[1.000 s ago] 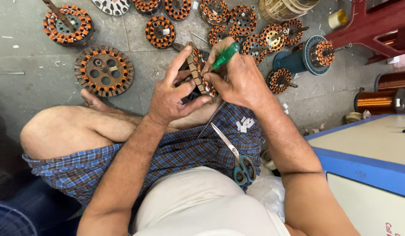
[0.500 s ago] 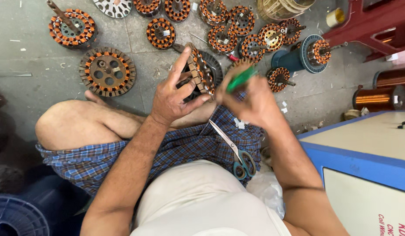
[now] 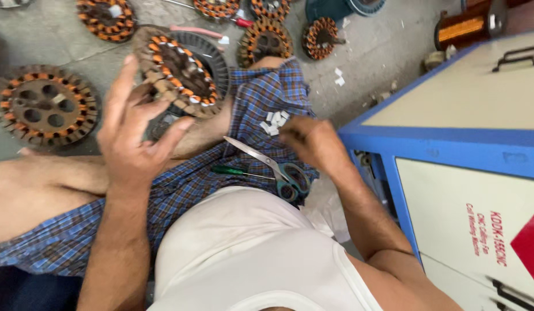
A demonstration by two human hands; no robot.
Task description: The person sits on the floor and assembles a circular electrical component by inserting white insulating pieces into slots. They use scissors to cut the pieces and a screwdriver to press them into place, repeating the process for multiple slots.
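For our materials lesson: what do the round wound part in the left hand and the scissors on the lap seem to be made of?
Round wound part: apparently stacked dull brown metal, perhaps rusted, with orange-brown coils that look like copper wire. Scissors: shiny bare-metal blades, probably steel; teal handles with a smooth plastic look. The left hand grips the part.

Right hand (image 3: 316,144) let go of the green screwdriver (image 3: 235,171), which now lies on the lap by the scissors (image 3: 278,167). That hand is now down at the small white paper bits (image 3: 274,121).
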